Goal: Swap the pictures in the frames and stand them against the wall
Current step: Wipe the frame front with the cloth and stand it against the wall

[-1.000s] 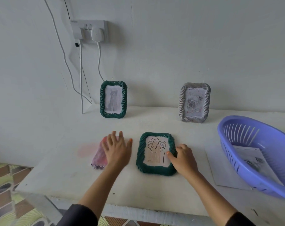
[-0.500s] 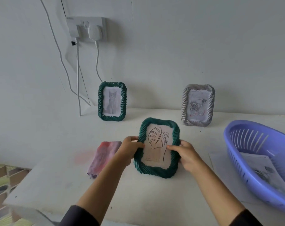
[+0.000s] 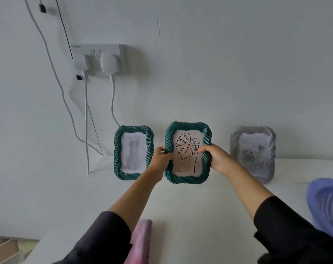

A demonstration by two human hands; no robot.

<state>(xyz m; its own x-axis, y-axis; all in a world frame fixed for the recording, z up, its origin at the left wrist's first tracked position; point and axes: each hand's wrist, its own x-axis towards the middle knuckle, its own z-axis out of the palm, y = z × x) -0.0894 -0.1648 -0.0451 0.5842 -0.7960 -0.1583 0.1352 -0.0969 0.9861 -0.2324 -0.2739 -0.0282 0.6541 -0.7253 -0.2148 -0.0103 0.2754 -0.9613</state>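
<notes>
One leaf frame point(image 3: 187, 155) held, left grip point(image 3: 159, 159), right grip point(image 3: 218, 159)

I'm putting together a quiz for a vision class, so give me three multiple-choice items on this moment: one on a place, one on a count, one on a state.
1. Where is the leaf frame?
A) between the cat frame and the grey frame
B) left of the cat frame
C) on the floor

2. How many frames have green rims?
A) one
B) two
C) three

3. How is the leaf frame held?
A) by no hand, lying flat
B) by one hand alone
C) by the left hand and the right hand, one at each side edge

Answers:
1 A: it stands upright in the gap between those two.
2 B: the leaf and cat frames are green, the third is grey.
3 C: fingers of each hand curl round a side edge.
</notes>
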